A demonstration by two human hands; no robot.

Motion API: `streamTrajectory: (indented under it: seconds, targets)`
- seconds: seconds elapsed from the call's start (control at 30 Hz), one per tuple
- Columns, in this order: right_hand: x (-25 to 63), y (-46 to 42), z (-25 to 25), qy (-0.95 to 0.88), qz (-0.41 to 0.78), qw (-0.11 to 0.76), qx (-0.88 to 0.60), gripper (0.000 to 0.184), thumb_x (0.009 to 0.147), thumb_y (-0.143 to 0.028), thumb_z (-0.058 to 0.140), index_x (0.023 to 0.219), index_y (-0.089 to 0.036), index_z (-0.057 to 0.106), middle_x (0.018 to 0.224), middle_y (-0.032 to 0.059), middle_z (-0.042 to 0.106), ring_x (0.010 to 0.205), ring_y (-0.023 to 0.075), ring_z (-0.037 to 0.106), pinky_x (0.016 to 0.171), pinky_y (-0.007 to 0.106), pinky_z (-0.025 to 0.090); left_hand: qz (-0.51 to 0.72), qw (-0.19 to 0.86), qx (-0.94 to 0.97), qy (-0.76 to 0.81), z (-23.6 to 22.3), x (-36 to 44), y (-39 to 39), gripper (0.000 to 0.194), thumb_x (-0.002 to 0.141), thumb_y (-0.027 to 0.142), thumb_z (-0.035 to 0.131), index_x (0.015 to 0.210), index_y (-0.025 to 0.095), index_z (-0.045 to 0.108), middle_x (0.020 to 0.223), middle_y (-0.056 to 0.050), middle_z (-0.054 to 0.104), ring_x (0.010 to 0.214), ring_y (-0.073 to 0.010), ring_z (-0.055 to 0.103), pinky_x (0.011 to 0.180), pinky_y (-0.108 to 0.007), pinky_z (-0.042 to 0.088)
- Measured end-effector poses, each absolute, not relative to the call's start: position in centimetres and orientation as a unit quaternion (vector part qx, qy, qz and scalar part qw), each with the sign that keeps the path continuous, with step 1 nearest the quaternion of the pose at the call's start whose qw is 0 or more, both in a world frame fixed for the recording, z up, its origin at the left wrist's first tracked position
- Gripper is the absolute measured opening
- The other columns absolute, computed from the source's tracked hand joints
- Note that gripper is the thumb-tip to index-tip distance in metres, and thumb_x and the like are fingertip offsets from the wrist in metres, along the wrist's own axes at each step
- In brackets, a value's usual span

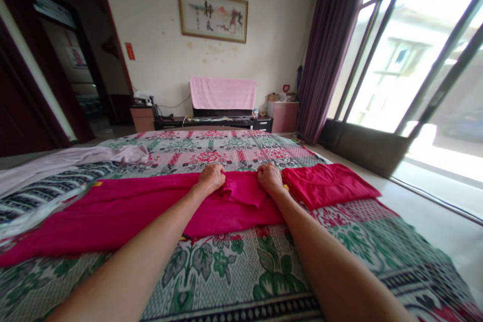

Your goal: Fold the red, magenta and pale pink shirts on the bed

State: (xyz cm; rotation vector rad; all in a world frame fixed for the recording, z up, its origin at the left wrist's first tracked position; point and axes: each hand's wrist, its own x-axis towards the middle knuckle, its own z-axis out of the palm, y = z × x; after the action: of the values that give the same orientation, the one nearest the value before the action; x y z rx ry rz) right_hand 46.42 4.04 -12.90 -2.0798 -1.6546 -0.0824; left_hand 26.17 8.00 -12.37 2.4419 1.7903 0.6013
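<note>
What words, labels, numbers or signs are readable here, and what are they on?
Framed wall picture: upper large character, probably "静"; lower one and small script unclear.
Red wall slip: any marks too small to read.
Yellow patch on the magenta cloth: any marks too small to read.
Nothing else legible.

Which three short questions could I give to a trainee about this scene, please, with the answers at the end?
1. Which is nearer to the folded red garment: the left hand or the right hand?
2. True or false: the framed picture hangs higher than the pink cloth.
3. What do both hands touch? A) the purple curtain B) the magenta garment C) the pink cloth
Key: 1. the right hand; 2. true; 3. B
</note>
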Motion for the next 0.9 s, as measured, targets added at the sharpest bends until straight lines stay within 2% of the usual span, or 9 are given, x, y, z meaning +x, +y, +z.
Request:
streamTrajectory:
  seconds: [0.1, 0.27, 0.47, 0.6, 0.73, 0.9]
  targets:
    - [46.5, 4.1, -12.7, -0.594, -0.018, 0.233, -0.769, 0.029, 0.086, -0.018, 0.047, 0.097, -0.018, 0.074, 0.106, 0.0116, 0.068, 0.096, 0.0207, 0.063, 0.081, 0.026, 0.044, 0.182, 0.028, 0.822, 0.539, -12.1, 25.0, 8.1, 0.033, 0.076, 0.017, 0.057, 0.106, 0.019, 0.073, 0.104, -0.007, 0.073, 0.098, -0.0205, 0.066, 0.09, -0.028, 0.048]
    - [46.5, 4.4, -12.6, -0.592, -0.022, 0.23, -0.772, 0.031, 0.088, -0.017, 0.044, 0.098, -0.016, 0.073, 0.107, 0.0131, 0.068, 0.098, 0.0228, 0.063, 0.081, 0.028, 0.044, 0.187, -0.002, 0.824, 0.535, -12.8, 24.3, 8.1, 0.027, 0.084, 0.021, 0.051, 0.093, 0.018, 0.075, 0.1, -0.008, 0.073, 0.095, -0.0188, 0.066, 0.088, -0.026, 0.048]
    - [47.0, 4.8, -12.8, -0.567, -0.016, 0.25, -0.785, 0.031, 0.087, -0.016, 0.044, 0.098, -0.014, 0.073, 0.103, 0.0135, 0.07, 0.096, 0.022, 0.064, 0.083, 0.027, 0.044, 0.216, 0.009, 0.812, 0.542, -13.1, 24.5, 7.9, 0.026, 0.084, 0.02, 0.051, 0.093, 0.018, 0.075, 0.1, -0.008, 0.073, 0.094, -0.019, 0.066, 0.088, -0.026, 0.048]
    - [47.1, 4.9, -12.5, -0.577, -0.037, 0.309, -0.755, 0.031, 0.082, -0.014, 0.049, 0.102, -0.016, 0.071, 0.104, 0.0097, 0.071, 0.096, 0.0202, 0.064, 0.085, 0.026, 0.045, 0.244, 0.06, 0.811, 0.529, -11.8, 23.4, 8.1, 0.03, 0.082, 0.018, 0.051, 0.102, 0.02, 0.074, 0.101, -0.004, 0.074, 0.094, -0.017, 0.067, 0.088, -0.024, 0.049]
    - [46.1, 4.7, -12.1, -0.664, -0.043, 0.368, -0.65, 0.028, 0.08, -0.015, 0.048, 0.094, -0.02, 0.072, 0.095, 0.0033, 0.073, 0.086, 0.0159, 0.064, 0.083, 0.024, 0.045, 0.26, 0.013, 0.822, 0.506, -11.6, 21.4, 8.1, 0.032, 0.079, 0.015, 0.049, 0.097, 0.021, 0.075, 0.104, -0.003, 0.073, 0.097, -0.0168, 0.066, 0.091, -0.025, 0.049]
    - [45.6, 4.2, -13.0, -0.747, -0.034, 0.28, -0.602, 0.025, 0.078, -0.016, 0.051, 0.09, -0.019, 0.073, 0.092, 0.0043, 0.071, 0.087, 0.0156, 0.063, 0.085, 0.023, 0.044, 0.23, -0.011, 0.864, 0.448, -13.4, 18.9, 7.7, 0.031, 0.076, 0.015, 0.051, 0.094, 0.02, 0.076, 0.102, -0.004, 0.073, 0.097, -0.0175, 0.065, 0.096, -0.027, 0.047]
